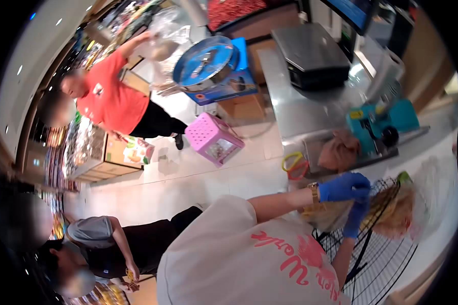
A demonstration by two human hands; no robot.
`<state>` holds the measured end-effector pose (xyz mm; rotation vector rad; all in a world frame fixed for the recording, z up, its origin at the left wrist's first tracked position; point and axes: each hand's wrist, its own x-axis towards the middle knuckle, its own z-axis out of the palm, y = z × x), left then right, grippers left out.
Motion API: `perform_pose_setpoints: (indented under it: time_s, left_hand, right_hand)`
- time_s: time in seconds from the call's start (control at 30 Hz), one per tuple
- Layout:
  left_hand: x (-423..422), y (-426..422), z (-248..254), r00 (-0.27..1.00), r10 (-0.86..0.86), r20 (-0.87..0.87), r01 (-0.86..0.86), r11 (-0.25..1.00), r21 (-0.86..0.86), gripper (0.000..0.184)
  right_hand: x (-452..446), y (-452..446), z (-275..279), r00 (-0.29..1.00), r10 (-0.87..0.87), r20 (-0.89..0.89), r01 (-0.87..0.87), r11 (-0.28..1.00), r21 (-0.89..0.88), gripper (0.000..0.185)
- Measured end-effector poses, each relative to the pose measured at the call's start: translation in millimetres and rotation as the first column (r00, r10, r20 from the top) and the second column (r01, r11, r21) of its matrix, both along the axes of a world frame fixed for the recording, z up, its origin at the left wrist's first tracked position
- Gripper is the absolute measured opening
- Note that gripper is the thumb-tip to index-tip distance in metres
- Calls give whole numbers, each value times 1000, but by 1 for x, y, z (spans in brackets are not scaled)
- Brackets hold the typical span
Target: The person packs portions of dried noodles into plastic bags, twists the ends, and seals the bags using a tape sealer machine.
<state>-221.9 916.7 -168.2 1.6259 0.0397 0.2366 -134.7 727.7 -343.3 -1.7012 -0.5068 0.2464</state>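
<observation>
My left hand [345, 187], in a blue glove with a gold watch at the wrist, has its fingers curled together above a black wire basket [374, 277]. Just below it, touching or nearly touching, is my right hand [356, 219], also gloved in blue, its fingers drawn together. What lies between the fingertips is too small to make out. Beside both hands, clear plastic bags [394, 216] of pale yellow contents lie in or against the basket. Another bag [326, 214] is partly hidden behind my left wrist.
A teal bench machine [384, 124], a brown cloth [339, 151] and a scale [313, 53] occupy the metal counter [285, 109]. Yellow and red rings [295, 165] hang at its edge. A pink stool [213, 138] stands beyond. Two people, in red [112, 96] and black [137, 244], are nearby.
</observation>
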Motion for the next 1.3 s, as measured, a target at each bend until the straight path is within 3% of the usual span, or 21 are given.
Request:
perform_pose_setpoints:
  time_s: [0.03, 0.07, 0.13, 0.2, 0.23, 0.3, 0.37, 0.43, 0.47, 0.53, 0.57, 0.63, 0.77, 0.8, 0.87, 0.97, 1.03, 1.1, 1.17, 1.23, 1.3]
  left_hand:
    - [-14, 4, 20, 990, 29, 135, -15, 995, -103, 49]
    - [-26, 10, 25, 988, 48, 146, -36, 996, -83, 49]
    - [-44, 21, 29, 965, 69, 255, -81, 996, 39, 68]
    - [-53, 14, 21, 969, 55, 242, -65, 997, 33, 71]
    - [-55, 10, 14, 975, 29, 220, -36, 999, 25, 74]
    - [-45, 0, -9, 957, 93, 276, -127, 986, 108, 70]
    - [-45, -1, -1, 931, 141, 336, -211, 960, 182, 66]
    - [-54, -1, 15, 970, 115, 215, -161, 964, 209, 59]
    - [-55, 0, 18, 979, 107, 176, -144, 965, 217, 57]
    - [-45, 3, 2, 896, 198, 398, -331, 894, 301, 49]
    - [-40, 3, -2, 892, 201, 405, -337, 892, 300, 49]
    - [-29, 2, -10, 921, 115, 371, -196, 962, 189, 55]
    - [-37, -19, -52, 978, 137, 155, -179, 938, 298, 69]
    - [-41, -17, -60, 976, 147, 163, -191, 936, 295, 69]
    - [-49, -10, -73, 986, 163, -23, -160, 984, 78, 72]
    - [-71, 24, -62, 957, 259, -127, -268, 961, -63, 69]
    - [-94, 45, -59, 919, 367, -146, -376, 926, -33, 65]
    - [-105, 63, -64, 870, 463, -167, -469, 883, 6, 60]
    - [-123, 91, -86, 873, 414, -259, -473, 848, -238, 55]
    - [-120, 109, -115, 925, 342, -168, -367, 919, -147, 53]
    - [-125, 139, -83, 955, 240, -176, -261, 959, -108, 55]
  right_hand:
    - [4, 9, 35, 997, 54, 58, -55, 998, 22, 23]
    - [5, 13, 66, 999, 45, -7, -45, 996, 71, 22]
    - [4, 28, 123, 996, 65, -62, -56, 989, 137, 21]
    - [-13, 42, 183, 919, 277, 279, -255, 960, -113, 23]
    - [-26, 55, 206, 914, 288, 287, -266, 957, -114, 23]
    - [-54, 84, 247, 658, 497, 566, -293, 861, -415, 26]
    - [-74, 93, 274, 646, 532, 547, -355, 844, -401, 29]
    - [-88, 98, 288, 591, 436, 679, -306, 900, -311, 19]
    - [-87, 98, 288, 585, 436, 684, -304, 899, -314, 19]
    - [-85, 97, 280, 639, 389, 663, -370, 912, -179, 21]
    - [-74, 91, 261, 632, 391, 669, -372, 910, -181, 21]
    - [-43, 68, 203, 886, 371, 277, -354, 928, -113, 29]
    - [-30, 40, 153, 942, 302, 146, -246, 918, -312, 30]
    - [-30, 33, 132, 948, 300, 105, -252, 911, -326, 30]
    - [-22, 26, 88, 925, 381, -2, -361, 873, -328, 28]
    - [-24, 9, 36, 947, 321, -1, -294, 868, -400, 30]
    - [-26, 4, 15, 903, 394, 168, -266, 823, -502, 35]
    - [-15, 12, 26, 870, 465, 163, -321, 786, -529, 37]
    - [-16, 39, 34, 840, 519, 157, -364, 755, -546, 39]
    - [-15, 60, 35, 846, 533, -20, -460, 710, -533, 35]
    - [-27, 80, 14, 831, 555, 27, -482, 744, -462, 35]
